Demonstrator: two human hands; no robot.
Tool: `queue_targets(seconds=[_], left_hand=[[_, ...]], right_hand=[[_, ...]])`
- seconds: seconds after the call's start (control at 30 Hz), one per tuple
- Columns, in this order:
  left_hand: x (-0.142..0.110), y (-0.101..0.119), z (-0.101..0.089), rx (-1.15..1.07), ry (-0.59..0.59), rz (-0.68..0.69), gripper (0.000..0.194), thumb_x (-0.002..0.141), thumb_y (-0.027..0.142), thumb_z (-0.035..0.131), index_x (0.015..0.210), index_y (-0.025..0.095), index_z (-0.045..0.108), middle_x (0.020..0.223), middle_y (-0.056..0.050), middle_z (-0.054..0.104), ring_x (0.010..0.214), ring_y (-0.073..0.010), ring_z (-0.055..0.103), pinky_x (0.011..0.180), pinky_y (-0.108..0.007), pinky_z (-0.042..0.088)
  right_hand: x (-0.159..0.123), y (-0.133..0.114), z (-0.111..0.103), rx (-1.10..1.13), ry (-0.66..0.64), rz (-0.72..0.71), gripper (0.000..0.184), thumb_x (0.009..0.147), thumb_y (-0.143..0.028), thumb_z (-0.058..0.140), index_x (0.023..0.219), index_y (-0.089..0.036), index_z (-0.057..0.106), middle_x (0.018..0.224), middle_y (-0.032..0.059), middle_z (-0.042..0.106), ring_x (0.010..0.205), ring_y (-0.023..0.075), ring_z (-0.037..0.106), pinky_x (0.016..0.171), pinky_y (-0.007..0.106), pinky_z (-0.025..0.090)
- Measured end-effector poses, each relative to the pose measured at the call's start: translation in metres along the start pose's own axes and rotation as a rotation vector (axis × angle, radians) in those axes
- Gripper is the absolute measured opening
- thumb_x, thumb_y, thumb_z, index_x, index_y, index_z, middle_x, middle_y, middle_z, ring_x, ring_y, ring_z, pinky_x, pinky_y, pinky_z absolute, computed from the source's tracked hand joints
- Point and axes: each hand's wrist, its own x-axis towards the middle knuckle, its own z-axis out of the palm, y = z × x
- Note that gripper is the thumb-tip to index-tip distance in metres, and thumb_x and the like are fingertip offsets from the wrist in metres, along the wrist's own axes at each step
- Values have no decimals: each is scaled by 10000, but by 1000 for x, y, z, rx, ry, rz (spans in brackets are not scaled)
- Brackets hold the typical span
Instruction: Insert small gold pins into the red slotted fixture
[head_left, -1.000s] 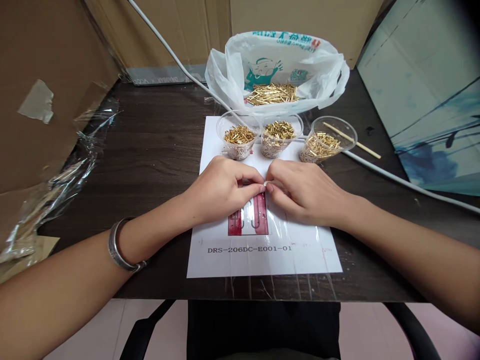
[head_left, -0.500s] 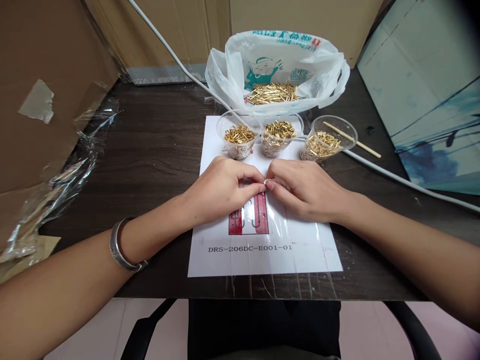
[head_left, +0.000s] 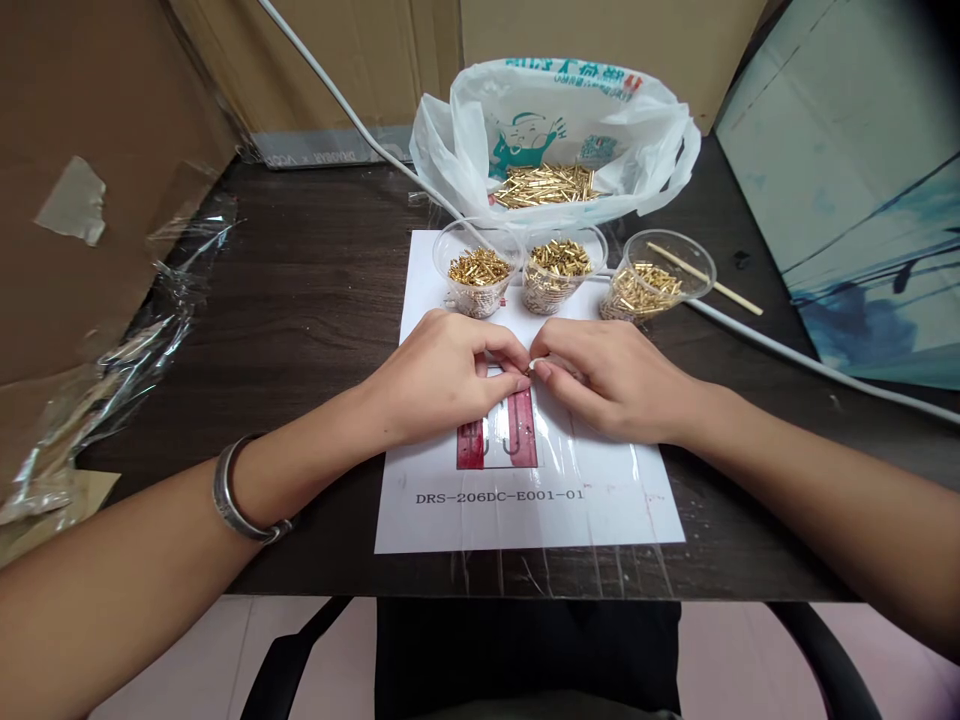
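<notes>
My left hand (head_left: pixel 457 378) and my right hand (head_left: pixel 611 380) meet fingertip to fingertip above a printed sheet (head_left: pixel 420 525). Thumb and forefinger are pinched together on each. A tiny goldish bit shows where the fingertips come together, too small to name. Something whitish (head_left: pixel 533 366) shows at my right fingertips. Beneath the hands lies a red and white printed picture (head_left: pixel 523 425), partly covered by them. Just beyond stand three clear plastic cups of small gold metal pins: a left cup (head_left: pixel 478 280), a middle cup (head_left: pixel 559 275) and a tilted right cup (head_left: pixel 649 285).
Behind the cups, a white plastic bag (head_left: pixel 652 150) holds a heap of longer gold pins (head_left: pixel 547 186). A thin wooden stick (head_left: pixel 724 290) rests by the right cup. A white cable (head_left: pixel 795 350) crosses the dark table (head_left: pixel 300 260). Cardboard (head_left: pixel 97 90) walls the left side.
Both hands stay nearly in place. The fingertips have parted very slightly, and a bit more of the small thing between them shows.
</notes>
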Motion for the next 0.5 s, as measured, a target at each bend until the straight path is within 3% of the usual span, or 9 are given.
queue_targets(seconds=[0.5], left_hand=[[-1,-1,1,-73,-18,-41,103,786,208,688,823,200,784,735,12,743,649,-113,641,605,-225,449]], right_hand=[[0,-1,1,-5,-10,21,253,954,-334,373,866,-176,550,779,16,582,670,139,491,599,294,245]])
